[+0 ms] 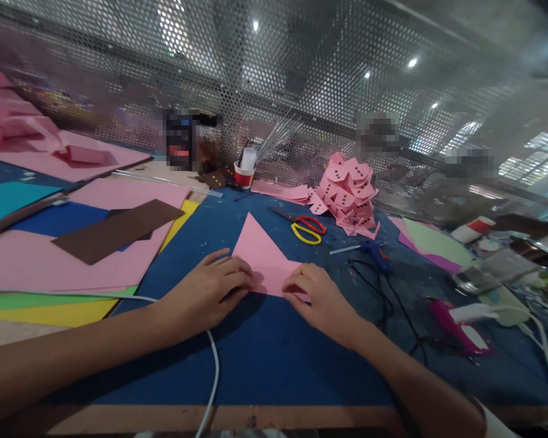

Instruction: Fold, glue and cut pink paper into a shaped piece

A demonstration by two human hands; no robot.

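Note:
A sheet of pink paper (269,261), with a pointed top corner, lies on the blue tabletop (256,365) between my hands. My left hand (219,283) has its fingers closed at the paper's left edge. At the lower right edge, my right hand (315,292) pinches the paper between thumb and fingers. Beyond the sheet rest scissors (307,229) with one red and one yellow handle loop. A pile of pink folded pieces with dark dots (347,191) stands behind the scissors.
Stacked coloured sheets (95,267) with a brown strip (119,228) on top cover the left side. To the right are a blue glue gun (375,254) with black cord and a magenta power strip (461,328). A paper cup (244,174) stands by the perforated metal screen (292,79).

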